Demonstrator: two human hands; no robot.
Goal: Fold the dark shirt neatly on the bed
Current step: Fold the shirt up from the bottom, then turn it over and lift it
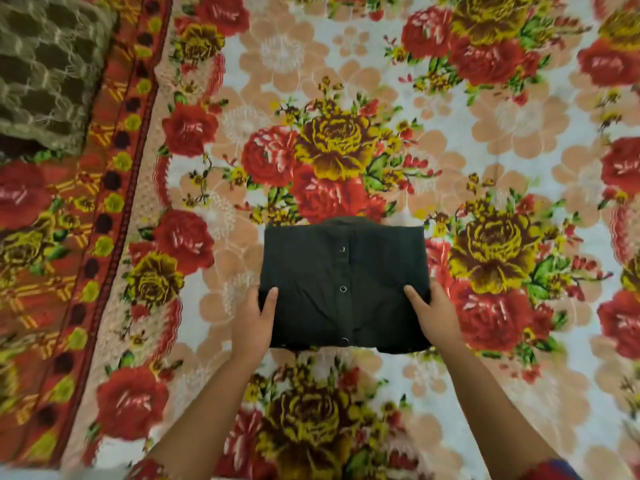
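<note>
Bed (pixel 485 140) lying under floral spread. Dark shirt (pixel 311 271) sitting mid-bed as compact rectangle, snap placket facing up. Left hand (pixel 254 320) and right hand (pixel 434 313) pinching opposite side edges, thumbs resting on top, fingers tucking underneath; probably squaring or lifting bundle evenly. Olive netted cloth (pixel 45 64) lying far left, well apart, obstructing nothing.

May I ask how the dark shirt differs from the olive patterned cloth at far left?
The dark shirt is plain near-black with snaps; the olive cloth has a pale net pattern. The shirt is a compact folded rectangle; the olive cloth runs out of frame. The left hand and right hand grip the shirt's sides; nothing touches the olive cloth. Both are on the floral bedspread.
</note>
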